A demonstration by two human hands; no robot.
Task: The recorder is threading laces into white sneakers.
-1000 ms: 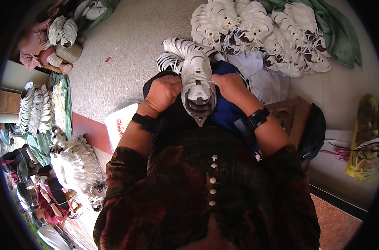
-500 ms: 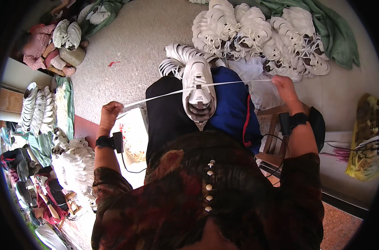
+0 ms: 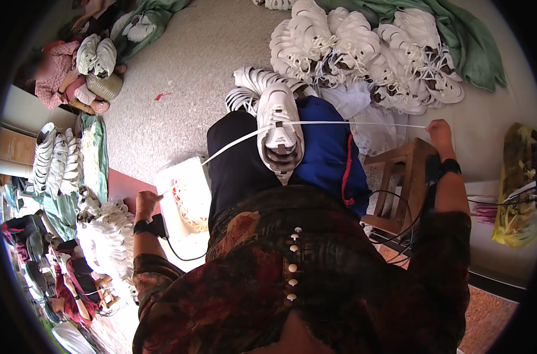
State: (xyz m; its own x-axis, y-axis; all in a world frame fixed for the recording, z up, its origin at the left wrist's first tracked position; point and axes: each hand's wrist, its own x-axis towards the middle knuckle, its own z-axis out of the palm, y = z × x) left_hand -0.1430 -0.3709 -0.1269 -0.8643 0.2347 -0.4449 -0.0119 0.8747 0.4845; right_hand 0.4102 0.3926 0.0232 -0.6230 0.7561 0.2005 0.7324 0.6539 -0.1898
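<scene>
Between my knees stands a white sneaker (image 3: 278, 112), its toe pointing away and its opening toward me. A white shoelace (image 3: 333, 123) runs through it and stretches out to both sides. My right hand (image 3: 439, 133), out past a wooden stool, is closed on one end of the lace, pulled nearly straight. My left hand (image 3: 147, 202) is closed beside a white box, lower than the right; the lace slopes down toward it and fades against the bright box. Behind the sneaker, several white shoe uppers (image 3: 261, 79) lie fanned in a row.
The white box (image 3: 163, 171) at my left holds pale laces. A wooden stool (image 3: 414, 177) stands at my right. A large pile of white shoes (image 3: 363, 53) lies on green cloth at the far right. More stacked shoes (image 3: 106, 236) are on the left. Other people (image 3: 59, 76) sit at the left.
My hands have moved farther apart: the right outward to the right, the left down and slightly left. The lace is spread wider across the sneaker.
</scene>
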